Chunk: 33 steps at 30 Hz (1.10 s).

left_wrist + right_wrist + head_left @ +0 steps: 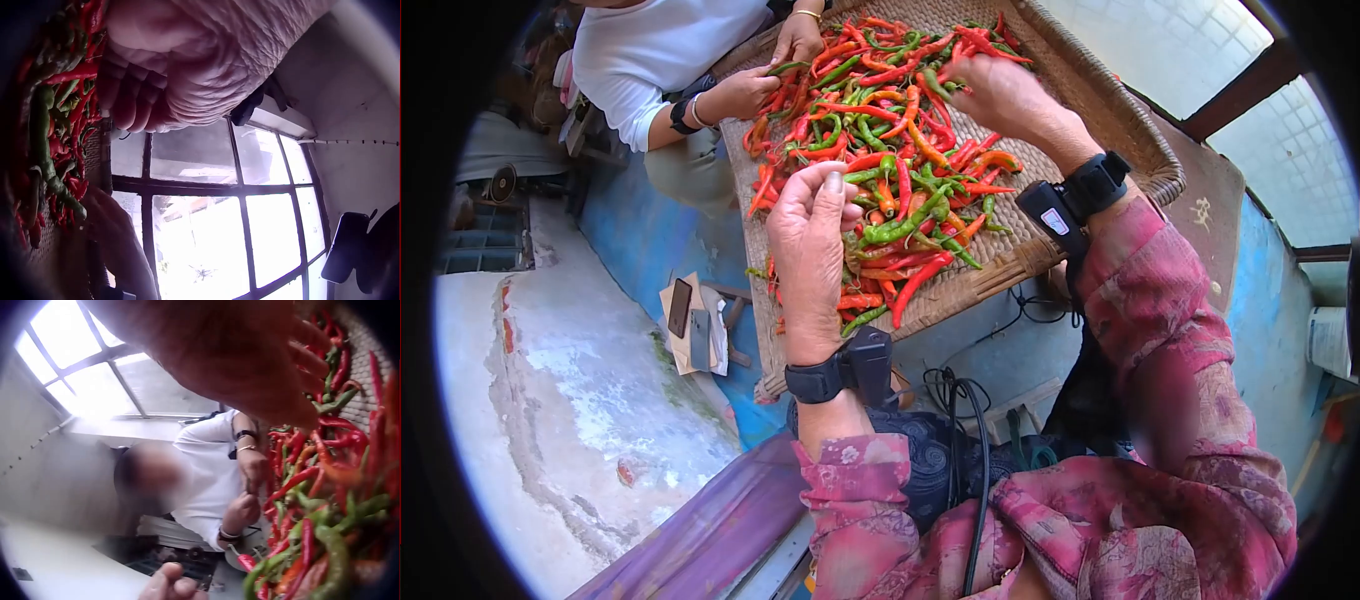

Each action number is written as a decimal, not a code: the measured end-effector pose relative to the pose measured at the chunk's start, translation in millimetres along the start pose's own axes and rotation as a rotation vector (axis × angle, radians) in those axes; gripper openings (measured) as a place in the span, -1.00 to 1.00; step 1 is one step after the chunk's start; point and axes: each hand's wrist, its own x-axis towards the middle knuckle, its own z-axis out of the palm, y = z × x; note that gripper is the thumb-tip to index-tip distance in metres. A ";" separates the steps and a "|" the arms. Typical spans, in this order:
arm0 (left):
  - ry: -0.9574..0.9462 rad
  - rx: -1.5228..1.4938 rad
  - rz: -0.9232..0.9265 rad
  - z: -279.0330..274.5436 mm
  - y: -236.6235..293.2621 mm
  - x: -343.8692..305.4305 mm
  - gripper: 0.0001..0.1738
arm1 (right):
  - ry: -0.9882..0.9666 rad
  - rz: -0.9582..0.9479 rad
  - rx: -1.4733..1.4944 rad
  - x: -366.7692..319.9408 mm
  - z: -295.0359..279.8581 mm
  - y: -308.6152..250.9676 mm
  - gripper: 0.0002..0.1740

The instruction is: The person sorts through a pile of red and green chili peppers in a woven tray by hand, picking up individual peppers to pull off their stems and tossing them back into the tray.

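Long, thin, glossy red and green chili peppers (888, 232), some curled, heaped on a shallow tan woven-wicker tray (995, 280) with a raised rim. Left hand (808, 250) over the heap's near-left side, fingers bent, thumb up, tips right by a slim green pepper (863, 176); can't tell if pinching it. Right hand (1010, 98) stretched to the far right part, fingertips blurred, can't tell if pinching. Patterned pink fabric sleeves (1150, 270); person in plain white shirt (660, 60) at far left
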 end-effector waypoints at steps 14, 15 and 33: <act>-0.035 0.057 0.021 -2.5 1.3 1.0 -0.81 | -0.087 -0.031 -0.099 -8.6 13.7 -2.8 -0.78; -0.036 0.077 0.024 -2.3 1.6 1.2 -0.80 | -0.042 -0.032 -0.077 -8.1 0.5 -9.9 -0.80; -0.112 0.216 0.069 9.6 -6.1 -1.7 -0.69 | 0.014 -0.316 0.565 -28.5 -34.9 -65.7 -0.77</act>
